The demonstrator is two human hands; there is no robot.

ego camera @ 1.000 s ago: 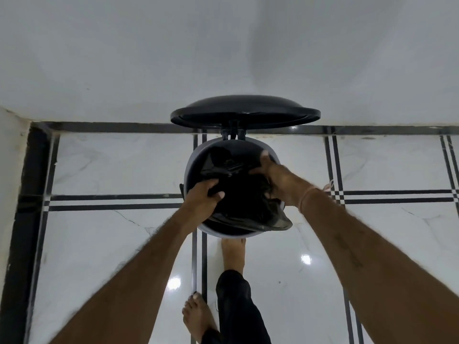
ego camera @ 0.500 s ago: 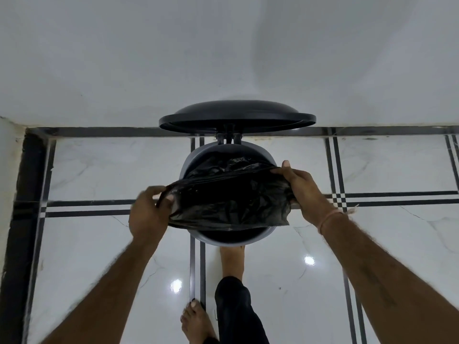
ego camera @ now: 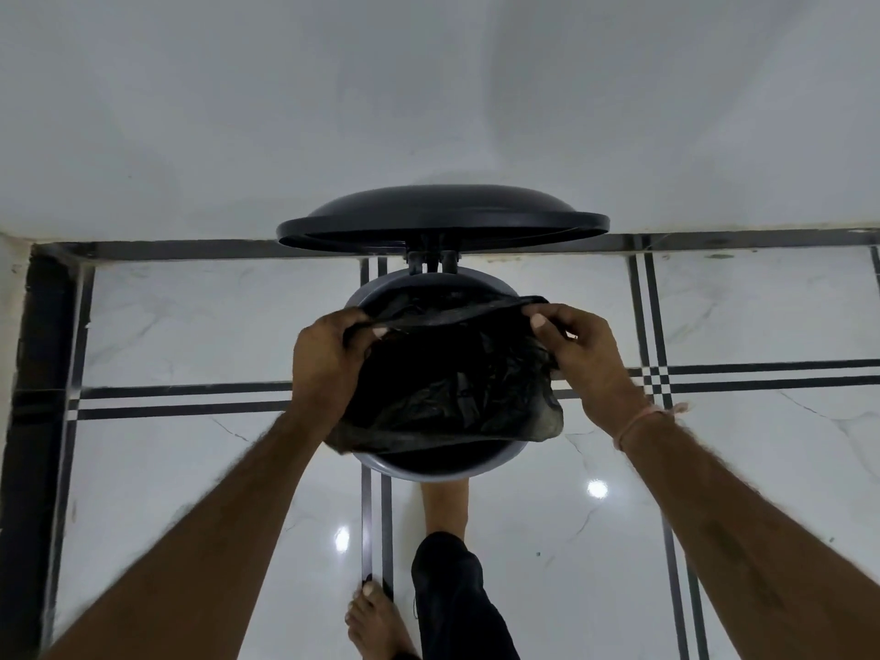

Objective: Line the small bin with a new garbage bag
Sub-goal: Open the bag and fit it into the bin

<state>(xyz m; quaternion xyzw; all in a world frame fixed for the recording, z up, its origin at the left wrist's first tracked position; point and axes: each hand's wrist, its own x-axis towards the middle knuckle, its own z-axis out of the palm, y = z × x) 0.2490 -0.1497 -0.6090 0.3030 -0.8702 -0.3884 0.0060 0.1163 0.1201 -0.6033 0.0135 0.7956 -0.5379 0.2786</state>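
Bin point(ego camera: 428, 471) stands open, lid point(ego camera: 443, 216) raised on its far side, probably by a foot point(ego camera: 445, 507) on a hidden pedal. Garbage bag point(ego camera: 452, 388) slumps in its mouth; left hand point(ego camera: 326, 364) and right hand point(ego camera: 585, 359) pinch its far edge, spreading it toward the rim.

Left hand point(ego camera: 324, 369) and right hand point(ego camera: 585, 359) shifted back, garbage bag point(ego camera: 452, 388) edge stretched taut — over bin point(ego camera: 428, 471)

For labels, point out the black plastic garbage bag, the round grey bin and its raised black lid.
black plastic garbage bag point(ego camera: 452, 393), head view, crumpled middle
round grey bin point(ego camera: 419, 474), head view, near rim
raised black lid point(ego camera: 443, 212), head view, domed top
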